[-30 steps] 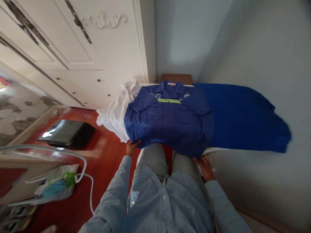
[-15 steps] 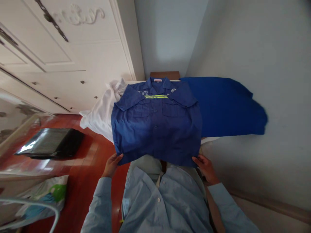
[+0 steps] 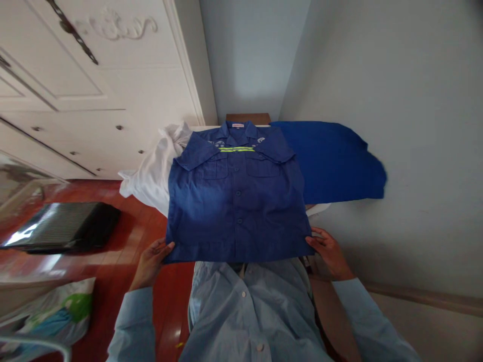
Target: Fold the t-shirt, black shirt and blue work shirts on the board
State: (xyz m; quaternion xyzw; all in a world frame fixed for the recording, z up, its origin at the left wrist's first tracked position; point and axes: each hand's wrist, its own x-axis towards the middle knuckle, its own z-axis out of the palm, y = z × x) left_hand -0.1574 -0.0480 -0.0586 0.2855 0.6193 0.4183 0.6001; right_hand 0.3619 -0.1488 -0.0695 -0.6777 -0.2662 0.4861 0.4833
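Observation:
A navy short-sleeved work shirt (image 3: pixel 237 201) lies front side up, collar away from me, with a yellow reflective strip across its chest. Both sleeves are folded inward over the front. My left hand (image 3: pixel 153 256) pinches the hem's left corner between thumb and fingers. At the opposite corner, my right hand (image 3: pixel 328 251) grips the hem in the same way. The hem is stretched straight between them, above my lap. Under the shirt, a bright blue cloth (image 3: pixel 339 161) spreads to the right and a crumpled white cloth (image 3: pixel 151 171) hangs out on the left.
A white cabinet (image 3: pixel 158 95) with drawers stands at the left, and a grey wall (image 3: pixel 422 125) closes off the right. On the red wooden floor (image 3: pixel 139 221) lies a black ribbed case (image 3: pixel 64 226). A printed plastic bag (image 3: pixel 64 311) sits at the lower left.
My hands have moved apart, pulling the shirt's hem from slack and curved to taut and straight. The whole view has shifted slightly.

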